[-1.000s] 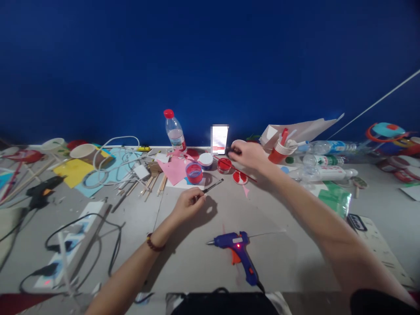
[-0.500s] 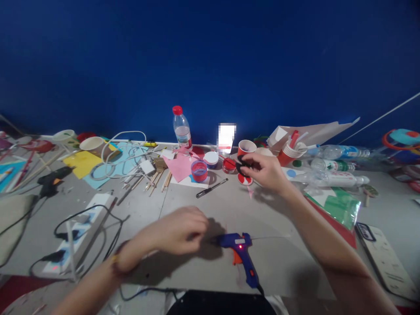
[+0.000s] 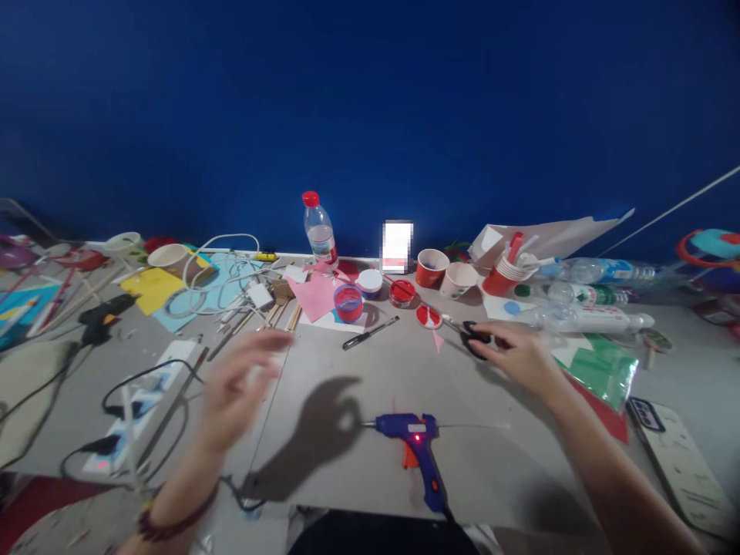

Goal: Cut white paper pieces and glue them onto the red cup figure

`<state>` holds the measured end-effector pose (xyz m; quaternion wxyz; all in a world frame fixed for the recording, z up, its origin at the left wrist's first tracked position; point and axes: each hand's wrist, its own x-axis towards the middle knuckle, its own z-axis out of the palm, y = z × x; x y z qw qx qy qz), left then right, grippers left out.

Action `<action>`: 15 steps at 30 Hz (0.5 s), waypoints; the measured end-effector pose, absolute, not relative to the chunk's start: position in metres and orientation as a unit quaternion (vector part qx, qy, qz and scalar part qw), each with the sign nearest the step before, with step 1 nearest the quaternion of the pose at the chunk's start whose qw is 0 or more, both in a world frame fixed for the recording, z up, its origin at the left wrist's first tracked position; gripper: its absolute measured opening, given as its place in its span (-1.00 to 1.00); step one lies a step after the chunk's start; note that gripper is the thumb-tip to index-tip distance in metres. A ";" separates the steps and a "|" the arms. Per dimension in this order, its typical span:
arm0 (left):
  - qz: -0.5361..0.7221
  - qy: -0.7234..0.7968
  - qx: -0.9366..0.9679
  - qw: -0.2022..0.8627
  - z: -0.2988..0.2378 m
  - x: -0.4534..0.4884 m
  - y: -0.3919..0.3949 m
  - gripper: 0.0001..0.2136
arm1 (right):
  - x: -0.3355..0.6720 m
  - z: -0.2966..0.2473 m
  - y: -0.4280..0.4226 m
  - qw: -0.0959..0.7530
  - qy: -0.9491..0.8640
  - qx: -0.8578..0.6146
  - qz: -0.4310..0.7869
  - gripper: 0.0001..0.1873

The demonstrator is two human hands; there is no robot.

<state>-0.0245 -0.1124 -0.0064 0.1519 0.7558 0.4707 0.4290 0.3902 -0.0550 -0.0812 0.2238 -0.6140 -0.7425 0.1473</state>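
My right hand (image 3: 514, 354) grips the black handles of a pair of scissors (image 3: 475, 341) above the right half of the table, with the blades pointing up and left. My left hand (image 3: 234, 393) is raised over the left part of the table, smeared by motion, its fingers apart and nothing visible in them. Between my hands a blue hot glue gun (image 3: 413, 443) lies on its side, its red light on. A thin stick protrudes from its back end. Near the scissors lie a round red-and-white piece (image 3: 429, 317) and a pink paper scrap (image 3: 438, 341).
Along the back stand a bottle (image 3: 320, 231), a lit phone screen (image 3: 397, 245), paper cups (image 3: 432, 268) and paint jars (image 3: 348, 304). A pen (image 3: 370, 333) lies mid-table. At left is a power strip (image 3: 144, 408) with cables; at right, plastic bottles (image 3: 601, 317) and a phone (image 3: 682, 462).
My right hand has moved right and toward me with the scissors, uncovering the paper cups. My left hand has moved left and up from beside the glue gun, its fingers spreading.
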 end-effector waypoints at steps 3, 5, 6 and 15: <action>0.375 0.417 0.795 0.233 -0.015 0.010 -0.106 -0.81 | 0.375 -0.094 -0.058 0.133 -0.782 -0.587 0.160 -0.73; 0.300 0.409 0.809 0.296 -0.026 0.033 -0.095 -0.80 | 0.363 -0.103 -0.057 0.082 -0.799 -0.569 0.176 -0.75; 0.275 0.406 0.813 0.314 -0.032 0.042 -0.088 -0.78 | 0.357 -0.106 -0.057 0.064 -0.804 -0.561 0.184 -0.75; 0.277 0.452 0.767 0.361 -0.083 0.064 -0.037 -0.78 | 0.325 -0.113 -0.046 0.044 -0.815 -0.538 0.209 -0.83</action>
